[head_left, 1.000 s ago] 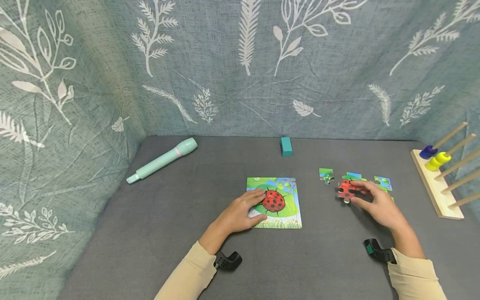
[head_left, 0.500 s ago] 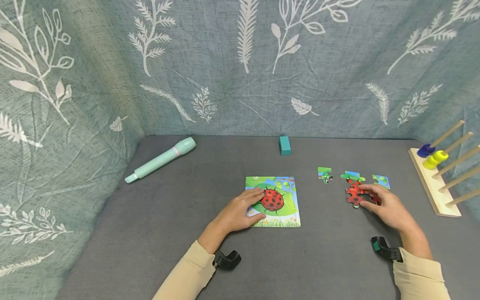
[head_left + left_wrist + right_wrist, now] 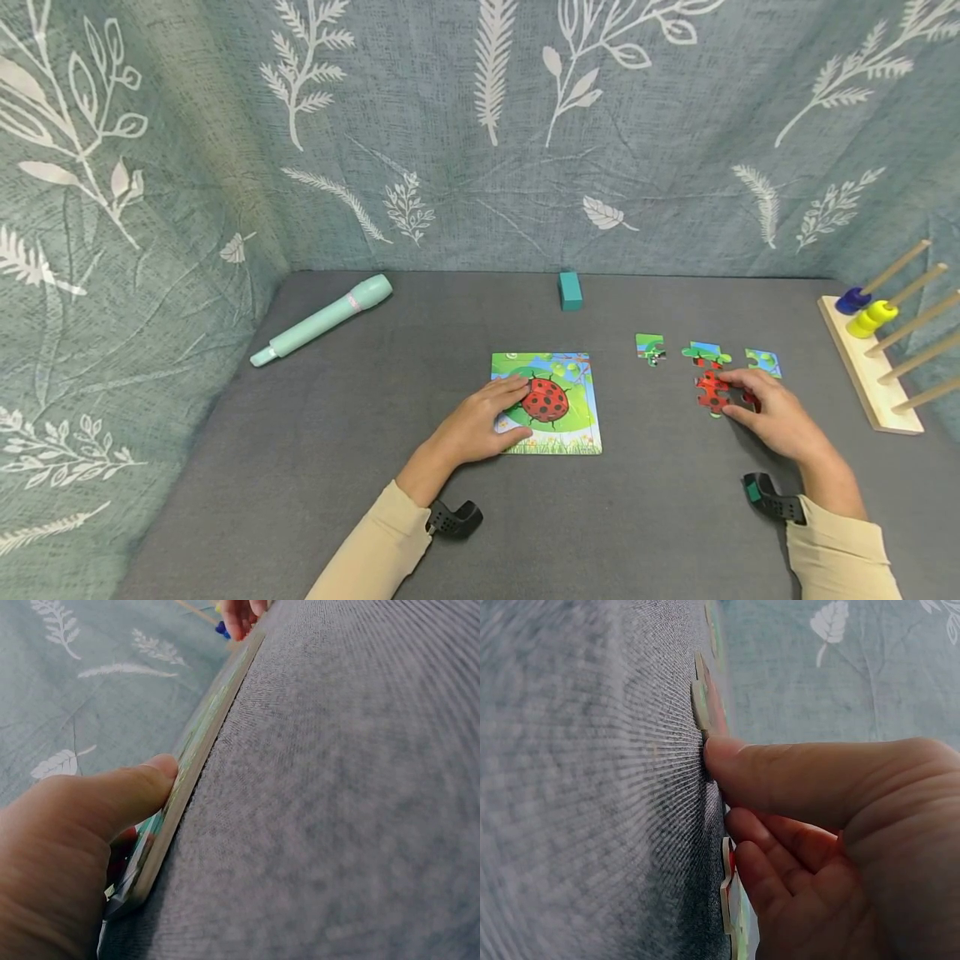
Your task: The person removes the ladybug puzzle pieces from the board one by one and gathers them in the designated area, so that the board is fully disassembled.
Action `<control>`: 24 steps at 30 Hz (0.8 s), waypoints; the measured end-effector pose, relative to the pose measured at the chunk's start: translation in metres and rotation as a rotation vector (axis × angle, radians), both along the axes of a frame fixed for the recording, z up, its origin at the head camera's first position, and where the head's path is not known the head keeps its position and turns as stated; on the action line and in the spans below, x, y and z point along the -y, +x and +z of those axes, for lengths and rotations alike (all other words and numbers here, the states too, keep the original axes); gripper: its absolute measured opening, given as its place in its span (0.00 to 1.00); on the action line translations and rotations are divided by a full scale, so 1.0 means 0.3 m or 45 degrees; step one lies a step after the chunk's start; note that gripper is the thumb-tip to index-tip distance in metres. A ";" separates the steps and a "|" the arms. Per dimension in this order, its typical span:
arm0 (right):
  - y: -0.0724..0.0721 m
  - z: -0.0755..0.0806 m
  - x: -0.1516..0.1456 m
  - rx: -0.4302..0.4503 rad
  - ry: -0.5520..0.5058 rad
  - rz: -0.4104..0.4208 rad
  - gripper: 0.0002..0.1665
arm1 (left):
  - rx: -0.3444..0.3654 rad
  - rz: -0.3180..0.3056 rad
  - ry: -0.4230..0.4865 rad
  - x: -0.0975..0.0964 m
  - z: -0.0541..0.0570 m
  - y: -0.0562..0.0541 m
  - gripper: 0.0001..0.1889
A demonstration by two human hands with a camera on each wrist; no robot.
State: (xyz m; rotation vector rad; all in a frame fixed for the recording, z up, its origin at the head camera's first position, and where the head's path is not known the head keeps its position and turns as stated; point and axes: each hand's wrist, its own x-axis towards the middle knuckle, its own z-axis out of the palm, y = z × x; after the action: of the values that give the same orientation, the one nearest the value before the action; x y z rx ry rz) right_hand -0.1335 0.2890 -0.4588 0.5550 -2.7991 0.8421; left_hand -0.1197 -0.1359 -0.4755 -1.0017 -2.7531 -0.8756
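My left hand [image 3: 474, 427] rests on the left part of a square ladybug jigsaw puzzle [image 3: 577, 437], fingers spread flat over the picture. In the left wrist view the thumb [image 3: 142, 787] lies along the puzzle's near edge. Over to the right, my right hand [image 3: 780, 412] pinches a red, black-spotted puzzle piece [image 3: 711, 393] between thumb and fingertips, low at the table. The right wrist view shows this piece [image 3: 702, 709] edge-on by the thumb tip. Another red piece [image 3: 751, 401] peeks out under that hand, mostly hidden.
Behind the right hand lie a green piece [image 3: 649, 348], a blue-green piece [image 3: 707, 352] and a blue corner piece [image 3: 763, 362]. A wooden peg stand [image 3: 870, 367] with rings is at far right. A teal block [image 3: 570, 292] and a mint tube [image 3: 322, 321] lie farther back.
My right hand has carried the red piece rightward and nearer to me, down to the table, then nudged it slightly. The left hand stays on the puzzle.
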 end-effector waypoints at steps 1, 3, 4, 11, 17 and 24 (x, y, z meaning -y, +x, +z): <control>0.000 0.000 0.000 0.004 -0.004 0.003 0.24 | 0.001 0.000 0.000 0.000 0.000 0.000 0.32; 0.000 0.000 -0.001 0.003 -0.005 -0.004 0.24 | 0.006 -0.001 0.003 -0.001 0.002 0.000 0.32; -0.001 0.001 0.000 0.003 -0.007 -0.008 0.24 | 0.008 0.000 0.005 -0.001 0.002 0.001 0.32; 0.000 0.025 0.016 0.080 -0.063 -0.075 0.27 | 0.011 -0.004 0.008 0.003 0.004 0.000 0.33; 0.005 0.059 0.064 0.133 -0.128 -0.073 0.29 | 0.023 -0.013 0.039 0.008 0.002 -0.005 0.32; 0.002 0.077 0.158 0.211 -0.197 0.028 0.32 | 0.002 -0.006 0.079 0.023 0.002 -0.018 0.35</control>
State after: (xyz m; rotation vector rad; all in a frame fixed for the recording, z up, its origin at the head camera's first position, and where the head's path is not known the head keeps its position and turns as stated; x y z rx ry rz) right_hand -0.1328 0.2415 -0.4357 0.5137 -2.8436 1.1466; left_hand -0.1252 -0.1427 -0.4748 -0.9971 -2.7078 -0.9568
